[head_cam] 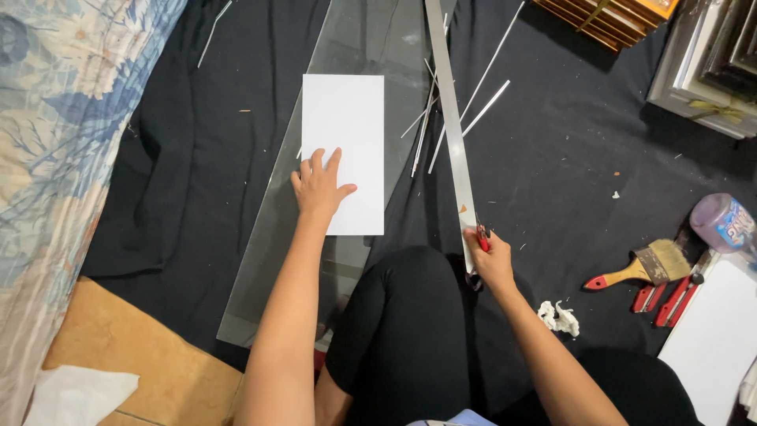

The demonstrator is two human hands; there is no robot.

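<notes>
My right hand [490,260] has its grip clamped on a small red tool at the near end of the long metal straightedge [449,118], which runs away along the glass sheet [268,252], while my left hand [319,188] lies open and flat on the white card [344,118] just left of it.

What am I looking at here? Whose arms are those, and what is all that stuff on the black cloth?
This picture comes from a camera worn on a person's head, looking down, so the arms are that person's own. The left hand presses flat on a white sheet, which lies on a clear glass pane. The right hand grips the near end of a long metal ruler, with something small and red in its fingers. All this rests on a black cloth on the floor. Thin glass strips lie beside the ruler. Further right lies a paintbrush with a red handle.
</notes>
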